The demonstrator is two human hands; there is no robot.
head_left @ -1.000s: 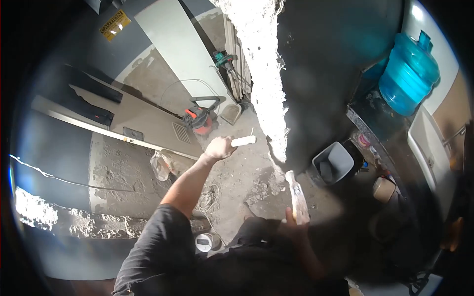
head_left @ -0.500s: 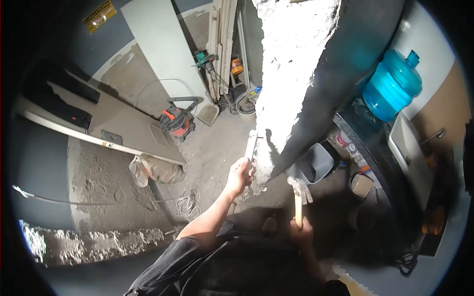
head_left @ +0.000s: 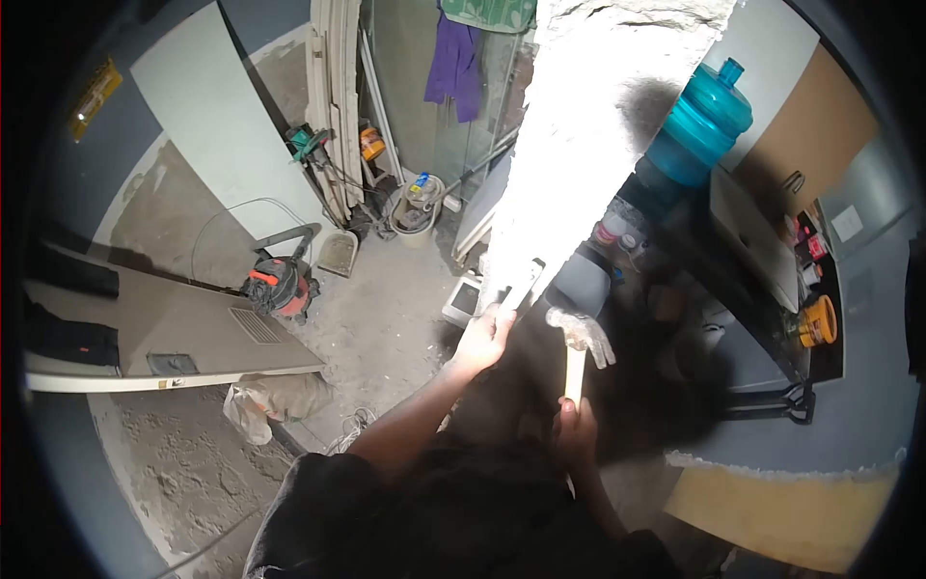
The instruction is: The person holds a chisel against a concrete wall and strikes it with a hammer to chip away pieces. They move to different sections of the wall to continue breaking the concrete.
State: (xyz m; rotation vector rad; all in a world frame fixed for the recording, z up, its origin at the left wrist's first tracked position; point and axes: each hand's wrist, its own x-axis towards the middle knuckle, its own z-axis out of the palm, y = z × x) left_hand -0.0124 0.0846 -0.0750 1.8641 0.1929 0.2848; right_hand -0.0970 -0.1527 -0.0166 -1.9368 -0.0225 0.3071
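Note:
My left hand (head_left: 485, 342) is closed around a flat, pale strip-like tool (head_left: 522, 286), whose exact kind I cannot make out. The tool's far end is at the lower part of a brightly lit, rough white wall end (head_left: 588, 125); glare hides whether they touch. To the right, my right hand (head_left: 577, 431) grips a claw hammer (head_left: 576, 372) by its light handle. The hammer stands head up, its dusty metal head apart from the strip-like tool.
A grey tub (head_left: 582, 282) sits behind the hammer. Blue water jugs (head_left: 709, 121) stand at the right near a sink (head_left: 754, 236). On the dusty floor are a red-black vacuum (head_left: 280, 288), a dustpan (head_left: 339, 253), a bucket (head_left: 415, 224) and a plastic bag (head_left: 275, 400).
The view has shifted, bringing a purple cloth and an orange tub into sight. My left hand and its tool sit slightly further right. The hammer has risen a little and come closer to them.

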